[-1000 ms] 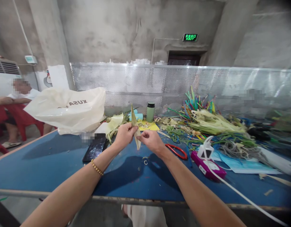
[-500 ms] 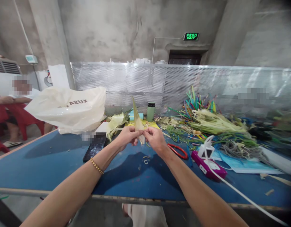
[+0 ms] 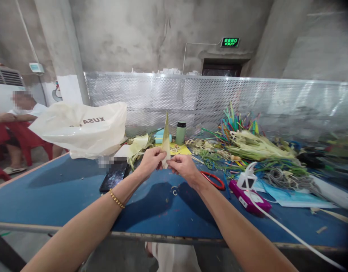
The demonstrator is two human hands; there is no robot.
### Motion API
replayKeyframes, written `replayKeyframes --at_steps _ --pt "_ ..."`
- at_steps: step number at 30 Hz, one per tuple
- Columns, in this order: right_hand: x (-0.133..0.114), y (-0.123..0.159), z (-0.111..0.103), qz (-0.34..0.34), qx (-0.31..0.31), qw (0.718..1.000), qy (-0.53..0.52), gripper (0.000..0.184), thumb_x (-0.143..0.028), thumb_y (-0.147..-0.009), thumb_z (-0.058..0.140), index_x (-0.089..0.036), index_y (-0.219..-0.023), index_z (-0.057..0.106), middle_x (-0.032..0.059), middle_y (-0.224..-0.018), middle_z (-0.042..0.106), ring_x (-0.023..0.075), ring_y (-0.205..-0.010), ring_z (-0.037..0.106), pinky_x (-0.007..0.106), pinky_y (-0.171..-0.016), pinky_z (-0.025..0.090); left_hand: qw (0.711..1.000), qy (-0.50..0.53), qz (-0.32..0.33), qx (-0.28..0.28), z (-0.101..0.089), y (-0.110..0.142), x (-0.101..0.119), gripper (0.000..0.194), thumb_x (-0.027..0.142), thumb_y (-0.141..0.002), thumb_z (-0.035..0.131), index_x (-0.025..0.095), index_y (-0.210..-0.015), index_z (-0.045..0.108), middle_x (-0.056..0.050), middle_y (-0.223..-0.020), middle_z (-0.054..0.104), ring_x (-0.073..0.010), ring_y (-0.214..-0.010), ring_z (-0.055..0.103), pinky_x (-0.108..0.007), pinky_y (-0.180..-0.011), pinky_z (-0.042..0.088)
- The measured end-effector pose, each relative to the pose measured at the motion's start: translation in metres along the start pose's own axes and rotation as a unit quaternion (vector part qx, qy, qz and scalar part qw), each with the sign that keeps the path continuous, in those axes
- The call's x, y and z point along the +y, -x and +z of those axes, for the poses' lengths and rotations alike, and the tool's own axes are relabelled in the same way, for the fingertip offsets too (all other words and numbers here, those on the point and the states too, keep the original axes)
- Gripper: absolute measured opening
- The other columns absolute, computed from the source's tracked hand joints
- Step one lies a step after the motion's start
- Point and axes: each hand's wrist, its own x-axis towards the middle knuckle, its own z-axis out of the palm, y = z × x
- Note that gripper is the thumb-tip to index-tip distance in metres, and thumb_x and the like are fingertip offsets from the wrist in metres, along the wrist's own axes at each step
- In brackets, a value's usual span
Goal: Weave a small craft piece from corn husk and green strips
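A pale green, pointed corn husk (image 3: 166,136) stands upright between my hands, its tip pointing up and its broad end low. My left hand (image 3: 151,162) pinches its left side between thumb and fingers. On the lower right edge, my right hand (image 3: 183,166) is closed in a pinch on the same husk. Both hands hover above the blue table (image 3: 145,219). More husk pieces (image 3: 138,145) lie just behind my left hand, and red-handled scissors (image 3: 215,181) rest right of my right wrist.
At the left are a white plastic bag (image 3: 86,132) and a dark tablet (image 3: 114,177). A green bottle (image 3: 180,133) stands at the back. Rightward lie a husk heap (image 3: 256,145), a purple power strip (image 3: 249,198) with a white cable, and blue masks (image 3: 293,198). A person (image 3: 23,107) sits far left.
The husk has swung from leaning left to nearly upright and turned its broad face to me. Both hands have shifted their grip near its lower end.
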Motion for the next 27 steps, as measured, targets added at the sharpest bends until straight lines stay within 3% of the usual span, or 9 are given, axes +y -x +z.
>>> replayKeyframes --at_steps 3,9,15,20,27 --pt "-0.002 0.001 -0.002 -0.001 -0.016 1.0 -0.02 0.018 -0.029 -0.072 0.064 -0.015 -0.062 0.059 -0.0019 -0.051 0.056 0.0083 -0.046 0.048 0.02 -0.045 0.035 1.0 -0.01 0.003 -0.007 0.0 0.0 -0.001 0.026 0.031 -0.081 0.057 0.016 -0.062 0.049 0.003 -0.044 0.05 -0.0081 -0.035 0.047 -0.018 -0.035 0.031" --pt "0.001 -0.001 -0.007 -0.03 -0.01 0.998 -0.056 0.026 -0.037 -0.073 0.065 -0.015 -0.062 0.057 -0.0015 -0.052 0.056 0.0082 -0.046 0.048 0.021 -0.045 0.037 0.992 0.04 -0.033 -0.115 -0.002 0.002 0.002 0.025 0.035 -0.079 0.063 0.014 -0.069 0.053 0.003 -0.047 0.051 -0.0071 -0.036 0.046 -0.019 -0.037 0.032" --pt "0.001 0.001 -0.01 -0.041 -0.035 0.997 -0.057 0.026 -0.038 -0.075 0.065 -0.015 -0.065 0.058 -0.0008 -0.055 0.058 0.0084 -0.049 0.05 0.021 -0.048 0.04 0.985 0.067 -0.077 -0.136 -0.007 0.004 0.012 0.02 0.026 -0.075 0.065 0.012 -0.067 0.054 0.0 -0.052 0.055 -0.0078 -0.042 0.051 -0.019 -0.041 0.036" --pt "0.004 -0.001 -0.011 -0.04 -0.008 0.998 -0.05 0.026 -0.037 -0.074 0.064 -0.015 -0.063 0.056 -0.0018 -0.052 0.055 0.0084 -0.046 0.049 0.021 -0.045 0.039 0.984 0.028 -0.096 -0.145 -0.005 0.005 0.013 0.014 0.021 -0.075 0.064 0.013 -0.066 0.054 0.0 -0.048 0.055 -0.0094 -0.043 0.053 -0.02 -0.043 0.039" --pt "0.001 0.001 -0.011 -0.011 -0.024 0.999 -0.048 0.013 -0.026 -0.069 0.065 -0.014 -0.066 0.06 -0.0025 -0.052 0.055 0.0076 -0.045 0.049 0.019 -0.044 0.04 0.993 0.006 -0.043 -0.112 -0.002 0.004 0.006 0.012 0.012 -0.072 0.057 0.013 -0.061 0.055 0.002 -0.041 0.052 -0.0075 -0.036 0.045 -0.02 -0.039 0.034"
